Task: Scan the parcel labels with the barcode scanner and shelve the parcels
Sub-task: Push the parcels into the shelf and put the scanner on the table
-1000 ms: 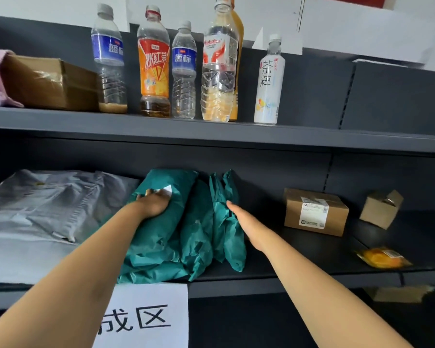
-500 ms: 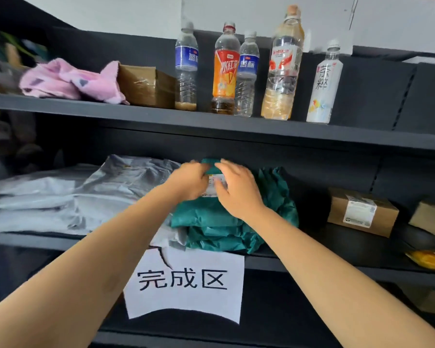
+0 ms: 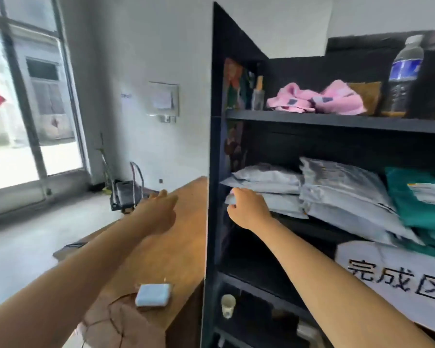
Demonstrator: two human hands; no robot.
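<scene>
Bright daylight from window (image 3: 23, 101) left, blown out; motion blur, wide-angle edge distortion.

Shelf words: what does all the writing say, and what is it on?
"完成区": white paper sign, partly cut off by the picture's edge.
Green parcel label: too blurred to read.
Blue bottle label: too blurred.
Wall notice: too blurred.
</scene>
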